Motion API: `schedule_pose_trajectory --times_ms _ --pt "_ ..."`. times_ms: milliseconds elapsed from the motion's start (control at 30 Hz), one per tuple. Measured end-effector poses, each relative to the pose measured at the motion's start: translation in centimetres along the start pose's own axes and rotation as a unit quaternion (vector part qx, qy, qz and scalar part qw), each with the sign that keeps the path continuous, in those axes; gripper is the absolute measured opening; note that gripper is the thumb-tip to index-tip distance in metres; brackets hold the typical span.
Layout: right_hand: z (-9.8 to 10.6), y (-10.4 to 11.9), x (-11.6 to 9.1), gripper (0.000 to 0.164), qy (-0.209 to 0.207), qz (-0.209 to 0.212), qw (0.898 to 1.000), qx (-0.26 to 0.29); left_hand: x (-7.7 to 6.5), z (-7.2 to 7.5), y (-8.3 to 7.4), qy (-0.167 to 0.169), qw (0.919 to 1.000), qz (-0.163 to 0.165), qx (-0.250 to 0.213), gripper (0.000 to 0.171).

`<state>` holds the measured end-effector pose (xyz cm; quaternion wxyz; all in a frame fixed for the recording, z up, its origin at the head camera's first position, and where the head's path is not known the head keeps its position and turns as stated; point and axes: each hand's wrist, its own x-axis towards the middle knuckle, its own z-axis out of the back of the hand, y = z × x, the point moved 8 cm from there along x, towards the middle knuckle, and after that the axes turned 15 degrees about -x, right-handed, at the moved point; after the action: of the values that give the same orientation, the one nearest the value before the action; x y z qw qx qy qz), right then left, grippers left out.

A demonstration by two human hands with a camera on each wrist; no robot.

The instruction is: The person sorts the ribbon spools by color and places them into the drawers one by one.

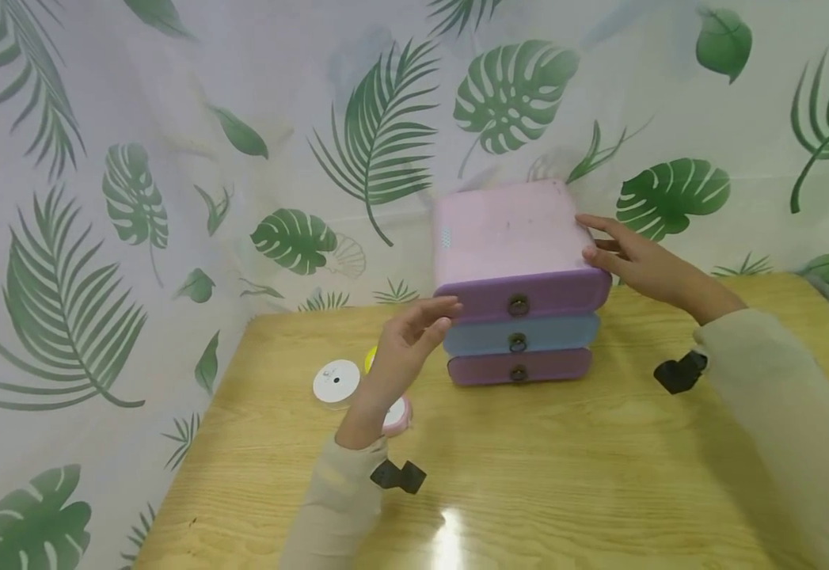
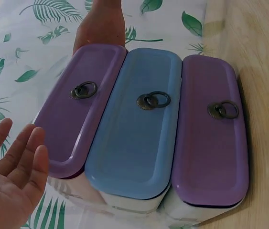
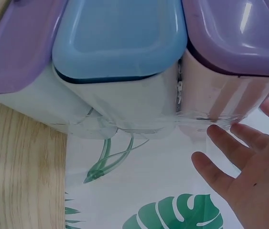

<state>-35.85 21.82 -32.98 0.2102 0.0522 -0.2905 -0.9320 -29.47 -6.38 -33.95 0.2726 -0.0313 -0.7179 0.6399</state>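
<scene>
A small chest of drawers with a pale pink top stands at the back of the table. Its fronts, top to bottom, are purple, blue and purple, each with a dark ring pull. My left hand is at the chest's upper left front corner, fingers loosely spread and gripping nothing. Along the right side, near the top edge, lies my right hand. In the right wrist view its spread fingers reach the chest's side; whether they all touch it I cannot tell.
Left of the chest lie a flat white disc, a yellow item partly hidden behind my left hand, and a pink-edged round roll. A leaf-patterned cloth hangs behind the wooden table.
</scene>
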Motion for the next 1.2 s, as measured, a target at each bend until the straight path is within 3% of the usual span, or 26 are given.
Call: schedule_pose_trajectory --times_ms 467,967,1200 --pt "-0.1 -0.3 0.2 0.064 0.0 -0.009 1.0 0.015 0.6 -1.7 3.6 0.067 0.9943 0.076 -0.033 0.038" --pt "0.3 -0.6 0.5 0.063 -0.008 -0.014 1.0 0.019 2.1 -3.5 4.7 0.097 0.986 0.096 -0.096 0.043" --pt "0.0 -0.7 0.4 0.062 -0.011 -0.015 0.999 0.026 2.3 -4.2 5.1 0.088 0.984 0.098 -0.12 0.046"
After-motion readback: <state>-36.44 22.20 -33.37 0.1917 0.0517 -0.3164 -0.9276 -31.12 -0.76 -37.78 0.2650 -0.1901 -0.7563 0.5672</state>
